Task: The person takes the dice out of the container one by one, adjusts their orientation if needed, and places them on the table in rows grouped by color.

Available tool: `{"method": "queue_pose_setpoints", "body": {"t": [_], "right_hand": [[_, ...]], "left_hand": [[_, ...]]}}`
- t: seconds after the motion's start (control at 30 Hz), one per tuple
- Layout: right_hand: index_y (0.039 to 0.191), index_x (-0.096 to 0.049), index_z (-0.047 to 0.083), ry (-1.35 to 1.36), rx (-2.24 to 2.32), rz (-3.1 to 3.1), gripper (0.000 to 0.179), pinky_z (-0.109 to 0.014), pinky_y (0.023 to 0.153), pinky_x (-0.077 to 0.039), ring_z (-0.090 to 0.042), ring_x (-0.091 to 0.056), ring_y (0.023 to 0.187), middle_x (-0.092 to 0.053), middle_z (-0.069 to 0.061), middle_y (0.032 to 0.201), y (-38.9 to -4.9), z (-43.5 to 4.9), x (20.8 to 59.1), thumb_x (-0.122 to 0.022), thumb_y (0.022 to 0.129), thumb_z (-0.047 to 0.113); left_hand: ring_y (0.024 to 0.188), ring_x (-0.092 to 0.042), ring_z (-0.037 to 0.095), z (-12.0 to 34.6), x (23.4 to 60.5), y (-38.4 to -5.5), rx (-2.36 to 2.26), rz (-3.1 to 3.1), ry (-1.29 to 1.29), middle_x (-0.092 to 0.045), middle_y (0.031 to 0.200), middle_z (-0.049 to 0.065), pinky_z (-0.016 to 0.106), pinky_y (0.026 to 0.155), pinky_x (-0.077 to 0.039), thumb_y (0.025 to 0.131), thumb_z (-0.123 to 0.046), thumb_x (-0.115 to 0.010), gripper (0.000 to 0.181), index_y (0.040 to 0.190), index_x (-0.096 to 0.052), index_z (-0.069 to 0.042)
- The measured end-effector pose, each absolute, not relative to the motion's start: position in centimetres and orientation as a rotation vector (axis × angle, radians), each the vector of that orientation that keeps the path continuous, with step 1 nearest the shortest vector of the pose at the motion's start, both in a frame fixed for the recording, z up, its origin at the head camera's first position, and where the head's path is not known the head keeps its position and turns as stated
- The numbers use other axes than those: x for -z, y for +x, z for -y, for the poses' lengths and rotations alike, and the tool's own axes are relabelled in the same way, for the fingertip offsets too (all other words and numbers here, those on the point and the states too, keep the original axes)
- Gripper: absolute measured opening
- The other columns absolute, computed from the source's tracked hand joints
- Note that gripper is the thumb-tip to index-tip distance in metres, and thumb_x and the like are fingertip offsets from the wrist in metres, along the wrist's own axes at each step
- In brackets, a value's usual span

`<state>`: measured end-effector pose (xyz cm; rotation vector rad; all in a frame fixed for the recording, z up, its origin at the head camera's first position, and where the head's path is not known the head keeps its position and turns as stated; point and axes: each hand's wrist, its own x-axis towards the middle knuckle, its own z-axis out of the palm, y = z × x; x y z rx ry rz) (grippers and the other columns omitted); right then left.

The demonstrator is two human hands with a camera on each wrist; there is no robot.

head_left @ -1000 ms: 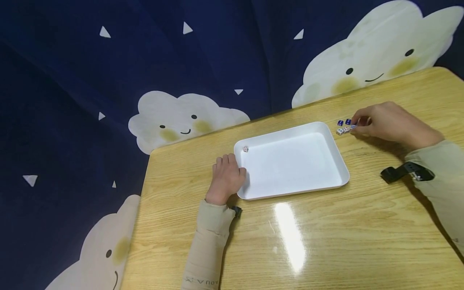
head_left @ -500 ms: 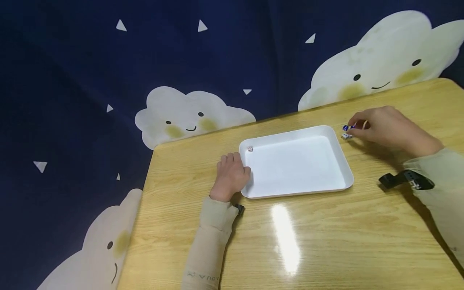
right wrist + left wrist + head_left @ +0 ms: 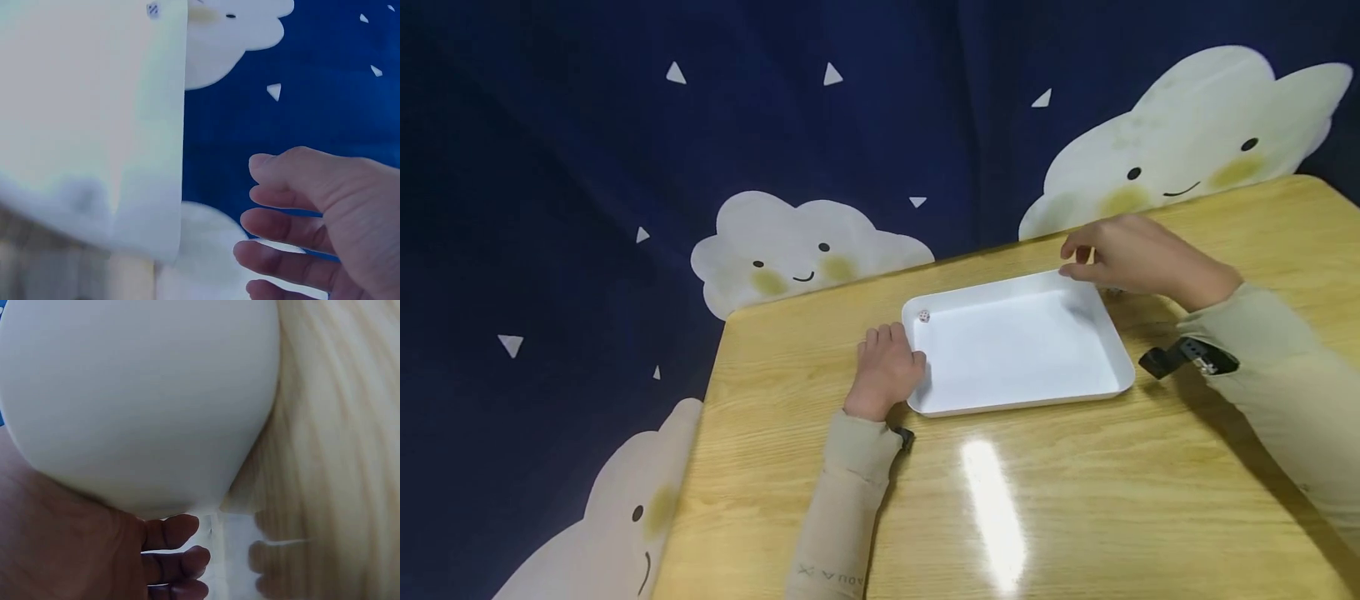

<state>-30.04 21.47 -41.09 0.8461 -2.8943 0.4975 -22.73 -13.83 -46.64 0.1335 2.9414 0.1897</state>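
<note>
My left hand (image 3: 887, 371) grips the left end of a white rectangular tray (image 3: 1015, 403), with the thumb over its rim. In the left wrist view, fingertips (image 3: 181, 531) show past the tray's edge. A small white die (image 3: 923, 316) lies inside the tray's far left corner; it also appears small in the right wrist view. My right hand (image 3: 1138, 254) hovers above the tray's far right corner, thumb and index finger bent toward each other. Whether a die sits between them is hidden. Part of a white die (image 3: 1114, 291) peeks out below that hand.
The tray stands on a light wooden table (image 3: 1075, 500), whose far edge meets a dark blue curtain (image 3: 850, 142) with cloud and triangle prints. A black strap (image 3: 1187, 356) is on the right cuff.
My right hand has moved left, from the group of blue and white dice to over the tray's far right corner. The left hand keeps its hold on the tray; the head view shifts slightly.
</note>
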Motion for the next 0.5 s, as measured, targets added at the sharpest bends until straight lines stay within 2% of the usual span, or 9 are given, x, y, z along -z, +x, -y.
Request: {"method": "queue_pose_setpoints", "body": {"t": [0.2, 0.5], "right_hand": [[0.102, -0.078, 0.010, 0.951, -0.493, 2.857, 0.017, -0.032, 0.064, -0.048, -0.013, -0.062, 0.071, -0.076, -0.003, 0.088, -30.6, -18.8, 40.4, -0.074, 0.092, 0.023], [0.100, -0.078, 0.010, 1.042, -0.551, 2.838, 0.016, -0.032, 0.064, -0.047, -0.014, -0.061, 0.070, -0.075, -0.002, 0.084, -31.5, -15.0, 40.9, -0.076, 0.090, 0.022]], "left_hand": [[0.100, -0.037, 0.028, 13.9, 46.8, -22.7, -0.193, -2.946, 0.136, -0.047, 0.109, 0.011, 0.038, 0.088, -0.034, 0.101, -0.030, -0.037, 0.035, 0.118, -0.048, -0.002], [0.101, -0.038, 0.028, 14.1, 46.7, -23.0, -0.161, -2.942, 0.129, -0.047, 0.109, 0.010, 0.037, 0.088, -0.034, 0.101, -0.032, -0.037, 0.035, 0.118, -0.048, -0.003]]}}
